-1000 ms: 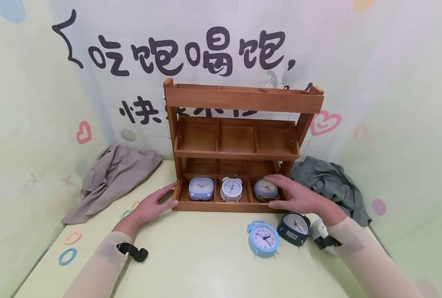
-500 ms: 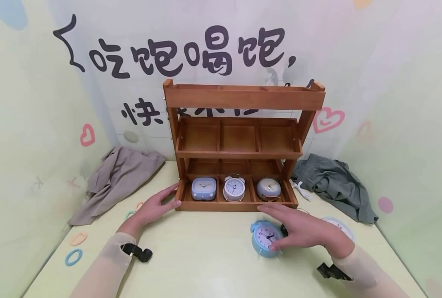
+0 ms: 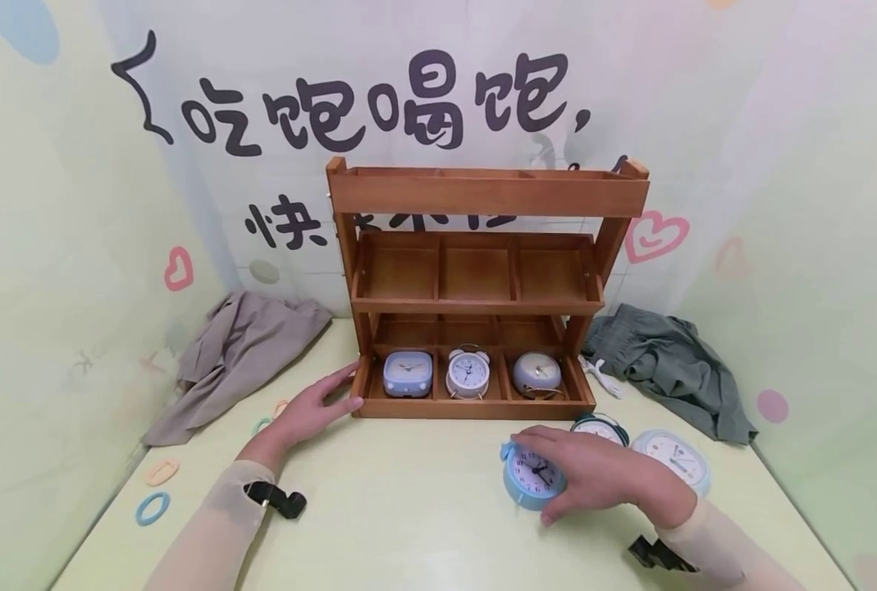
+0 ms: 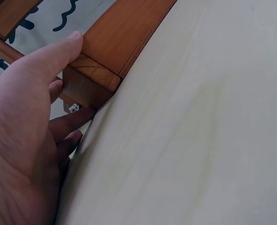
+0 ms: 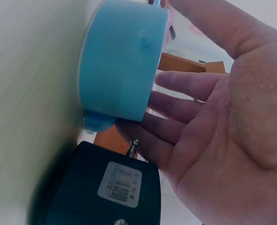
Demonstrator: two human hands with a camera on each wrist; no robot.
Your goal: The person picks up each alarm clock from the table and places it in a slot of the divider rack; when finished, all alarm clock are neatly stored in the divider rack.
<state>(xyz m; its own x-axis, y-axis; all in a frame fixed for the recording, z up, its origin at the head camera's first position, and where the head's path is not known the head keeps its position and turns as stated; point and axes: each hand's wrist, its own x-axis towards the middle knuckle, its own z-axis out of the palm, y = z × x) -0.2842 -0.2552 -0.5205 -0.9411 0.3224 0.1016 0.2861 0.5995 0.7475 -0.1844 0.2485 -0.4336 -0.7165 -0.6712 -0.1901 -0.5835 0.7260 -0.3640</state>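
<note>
Pale green table (image 3: 408,509) under a lettered wall (image 3: 379,107); right hand (image 3: 593,472) fingers round blue clock (image 3: 532,476), left hand (image 3: 305,410) flat

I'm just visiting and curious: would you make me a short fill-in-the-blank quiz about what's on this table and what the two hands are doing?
1. The right hand grips a light ____ alarm clock on the table.
2. The wooden shelf has ____ clocks in its bottom tier.
3. The left hand touches the shelf's lower ____ corner.
4. The middle tier holds ____ clocks.

Missing words: blue; three; left; no
</note>
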